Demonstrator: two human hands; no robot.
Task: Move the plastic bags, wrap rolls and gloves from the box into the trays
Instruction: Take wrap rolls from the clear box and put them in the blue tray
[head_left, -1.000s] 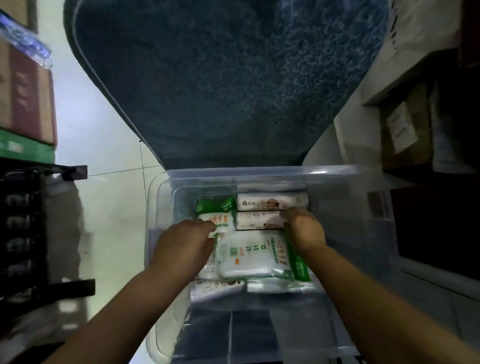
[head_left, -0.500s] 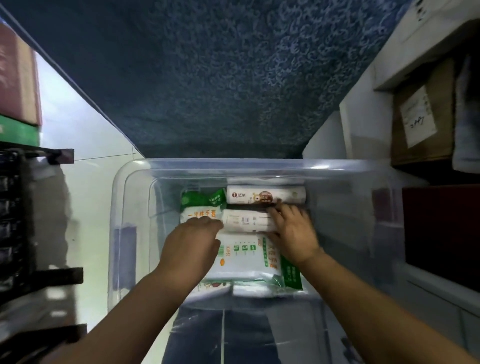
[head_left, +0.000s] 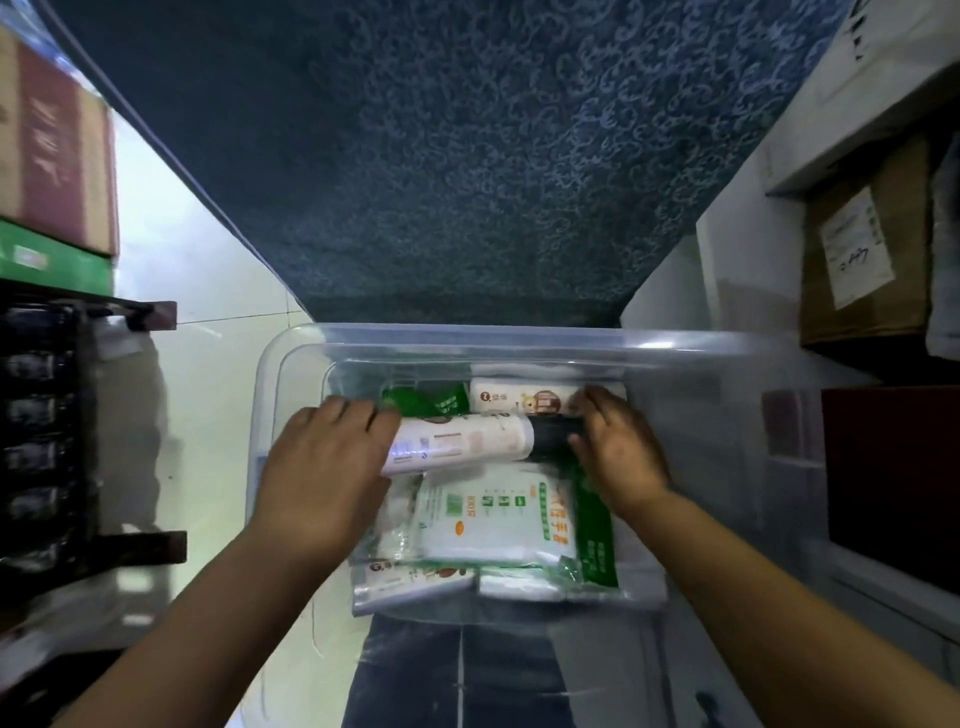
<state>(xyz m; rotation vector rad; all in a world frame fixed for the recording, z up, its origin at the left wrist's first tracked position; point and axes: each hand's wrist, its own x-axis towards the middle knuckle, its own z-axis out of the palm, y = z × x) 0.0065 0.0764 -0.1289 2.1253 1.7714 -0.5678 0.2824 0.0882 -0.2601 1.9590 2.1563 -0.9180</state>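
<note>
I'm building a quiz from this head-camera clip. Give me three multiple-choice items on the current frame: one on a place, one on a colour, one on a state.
1. Where does the second white roll lie?
A. beyond the held roll
B. on the floor
C. on the cartons

2. What colour is the held roll's right end?
A. red
B. black
C. yellow

3. How is the held roll handled?
A. one hand
B. untouched
C. both hands

Key: A, it lies inside the clear box, near the far wall; B, the end is dark; C, the left hand and right hand grip opposite ends.
</note>
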